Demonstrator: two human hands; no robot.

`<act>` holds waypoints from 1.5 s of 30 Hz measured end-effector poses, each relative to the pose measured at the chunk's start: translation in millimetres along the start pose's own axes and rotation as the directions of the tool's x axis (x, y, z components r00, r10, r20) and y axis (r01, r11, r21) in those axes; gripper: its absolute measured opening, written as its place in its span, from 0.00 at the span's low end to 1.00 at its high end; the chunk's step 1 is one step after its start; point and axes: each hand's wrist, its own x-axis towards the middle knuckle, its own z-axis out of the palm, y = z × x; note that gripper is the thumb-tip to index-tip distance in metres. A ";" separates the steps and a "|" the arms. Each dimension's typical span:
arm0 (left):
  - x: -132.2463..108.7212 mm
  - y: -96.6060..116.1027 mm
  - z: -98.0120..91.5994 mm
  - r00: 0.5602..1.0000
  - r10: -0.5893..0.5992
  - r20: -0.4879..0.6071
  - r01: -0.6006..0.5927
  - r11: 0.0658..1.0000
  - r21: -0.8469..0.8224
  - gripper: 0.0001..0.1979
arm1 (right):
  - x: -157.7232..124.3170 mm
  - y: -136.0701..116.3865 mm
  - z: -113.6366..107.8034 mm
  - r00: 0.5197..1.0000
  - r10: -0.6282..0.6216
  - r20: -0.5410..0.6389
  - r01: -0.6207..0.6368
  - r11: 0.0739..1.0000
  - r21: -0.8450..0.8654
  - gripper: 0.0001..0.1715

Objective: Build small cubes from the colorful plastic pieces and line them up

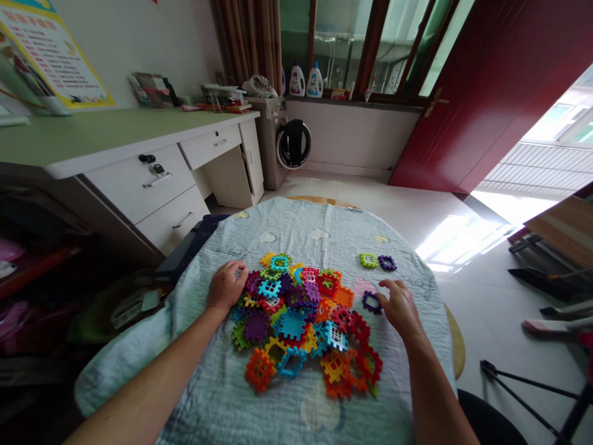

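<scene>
A heap of colourful plastic interlocking square tiles (293, 324) with notched edges lies on a cloth-covered round table. Some are solid, while others are hollow frames or have window grids. At the heap's left edge, my left hand (228, 284) rests on the cloth with fingers loosely bent and a gap before the thumb. It holds nothing that I can see. To the right of the heap, my right hand (399, 304) has thumb and forefinger apart. Its thumb meets the edge of a dark purple square frame (365, 307). Beyond it lie a green window tile (369, 260) and another purple frame (393, 267).
The tablecloth (319, 415) is pale blue-green with printed shapes. A desk with drawers (143, 179) stands to the left. Behind are a washing machine (270, 142) with its door open and a red door (482, 80). Black stand legs (519, 382) are on the floor at right.
</scene>
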 end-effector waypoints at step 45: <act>-2.7 3.2 -1.0 1.000 0.009 -0.014 -0.009 1.000 -0.007 0.09 | -22.3 -91.5 21.9 0.983 0.019 0.184 -0.115 0.842 0.527 0.13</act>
